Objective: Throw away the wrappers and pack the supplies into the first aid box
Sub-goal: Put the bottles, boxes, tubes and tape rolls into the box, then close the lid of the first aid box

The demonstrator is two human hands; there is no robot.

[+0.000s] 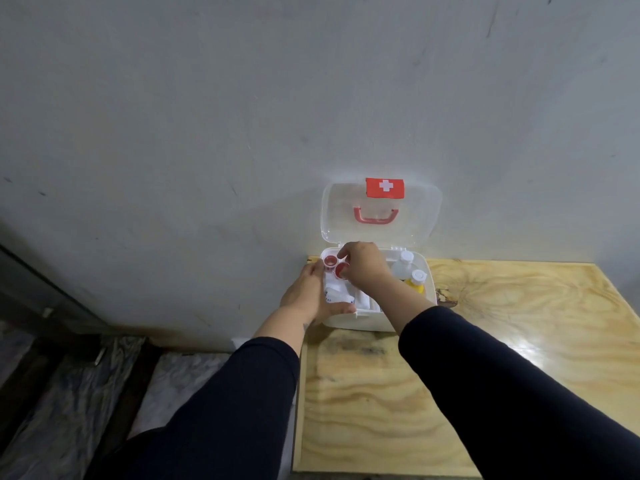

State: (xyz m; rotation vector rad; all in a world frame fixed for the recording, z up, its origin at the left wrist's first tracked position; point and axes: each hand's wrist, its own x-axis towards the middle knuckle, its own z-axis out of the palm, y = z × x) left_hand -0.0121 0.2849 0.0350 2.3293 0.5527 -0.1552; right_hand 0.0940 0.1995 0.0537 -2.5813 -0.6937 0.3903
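A: Box position?

B: First aid box (377, 322) stands open at the back left corner of the wooden table (450, 375), lid (332, 216) upright against the wall (242, 116).

A: Hands?

B: Left hand (308, 294) is clasped on the box's left front corner, thumb along the rim. Right hand (363, 268) is inside the left part, fingertips pinching one of two red-capped items (341, 270); the other (330, 261) touches it.

A: Rest of contents?

B: Clear bottle (403, 266) and yellow bottle (416, 282) in the right part.

My single head-worn camera looks forward and down from above my arms, facing the wall (242, 98), near enough to show the table (485, 341) corner below me.
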